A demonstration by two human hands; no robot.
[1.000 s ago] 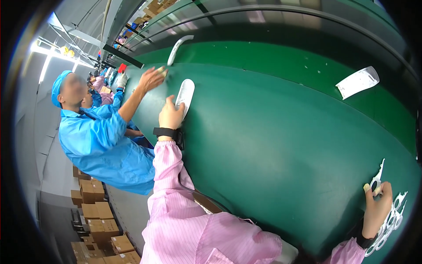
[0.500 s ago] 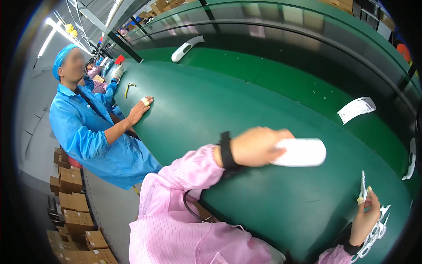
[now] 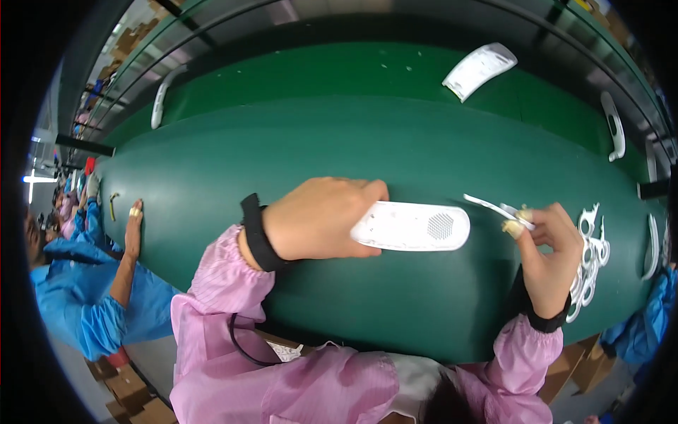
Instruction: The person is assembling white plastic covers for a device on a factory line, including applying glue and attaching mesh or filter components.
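Observation:
My left hand grips one end of a long white plastic shell with rounded ends and a patch of small holes near its right end. A thin white plastic strip-like part is pinched in my right hand, between the thumb and a finger, both with yellowish coverings on their tips. A short gap separates that part from the shell. Just right of my right hand lies a pile of white ring-shaped plastic pieces. Both hands are above the green table.
Along the green strip at the back lie a curved white shell, a shell with an oval opening and a narrow one. Another white piece lies far right. A co-worker in blue stands at left, near a yellow-handled tool.
My view has swung right. The shell and the thin part are now closer together, and the shell's holed end shows clearly. Both hands keep their holds.

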